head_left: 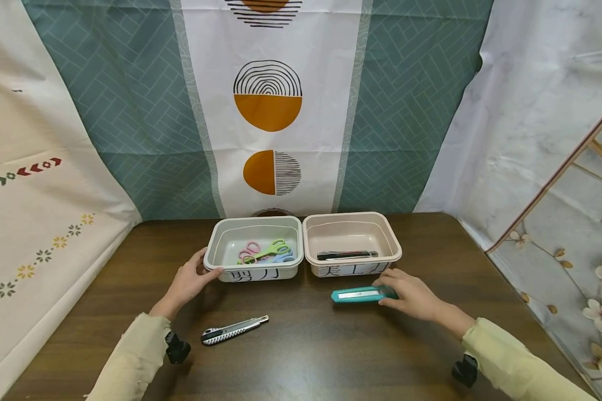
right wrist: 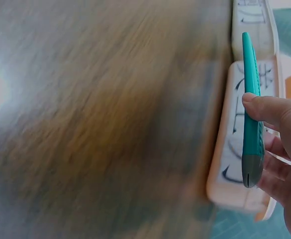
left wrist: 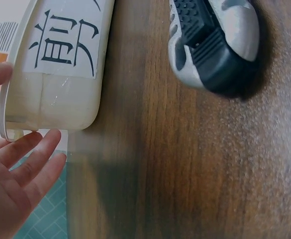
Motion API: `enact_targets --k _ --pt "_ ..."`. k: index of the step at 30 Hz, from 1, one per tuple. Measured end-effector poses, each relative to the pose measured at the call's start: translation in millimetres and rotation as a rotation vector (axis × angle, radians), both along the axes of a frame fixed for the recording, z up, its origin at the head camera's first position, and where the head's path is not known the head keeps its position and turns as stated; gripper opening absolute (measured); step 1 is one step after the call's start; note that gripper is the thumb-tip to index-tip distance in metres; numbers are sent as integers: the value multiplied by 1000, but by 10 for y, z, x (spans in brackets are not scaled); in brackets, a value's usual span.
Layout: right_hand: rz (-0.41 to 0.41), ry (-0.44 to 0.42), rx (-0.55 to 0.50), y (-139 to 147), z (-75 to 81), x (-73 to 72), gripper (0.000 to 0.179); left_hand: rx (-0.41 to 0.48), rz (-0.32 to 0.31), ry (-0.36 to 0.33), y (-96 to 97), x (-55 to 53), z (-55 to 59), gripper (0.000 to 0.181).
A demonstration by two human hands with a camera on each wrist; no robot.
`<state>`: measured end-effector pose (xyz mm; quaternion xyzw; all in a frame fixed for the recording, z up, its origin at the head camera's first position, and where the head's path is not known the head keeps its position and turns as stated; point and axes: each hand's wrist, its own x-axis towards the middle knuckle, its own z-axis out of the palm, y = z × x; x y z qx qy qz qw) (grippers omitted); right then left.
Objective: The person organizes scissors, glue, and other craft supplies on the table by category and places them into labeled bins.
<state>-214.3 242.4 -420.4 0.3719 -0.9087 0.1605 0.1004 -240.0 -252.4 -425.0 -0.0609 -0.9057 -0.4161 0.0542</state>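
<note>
My left hand (head_left: 187, 283) holds the left front corner of a pale grey-green bin (head_left: 253, 225), thumb on the front rim and fingers along the left side. Several scissors (head_left: 268, 252) with pink, green and blue handles lie in that bin. My right hand (head_left: 410, 294) pinches a teal utility knife (head_left: 357, 294) by its dark grey end, above the table in front of a pink bin (head_left: 348, 218). In the right wrist view, the teal knife (right wrist: 253, 134) crosses in front of the pink bin's label. A black utility knife (head_left: 347, 254) lies inside the pink bin.
A silver-and-black utility knife (head_left: 234, 329) lies on the brown table (head_left: 301, 365), to the right of my left wrist. Both bins stand side by side near the back edge, with handwritten labels on their fronts. Patterned cloths (head_left: 130, 111) hang behind and on both sides.
</note>
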Motion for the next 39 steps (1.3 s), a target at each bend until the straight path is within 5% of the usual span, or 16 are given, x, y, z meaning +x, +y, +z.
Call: enact_targets --k 23,39 --pt "117 118 -23 -382 455 -44 32 -8 -3 -14 1 16 26 73" --pt "150 101 -125 -435 524 -270 30 -15 3 0 2 7 0 71"
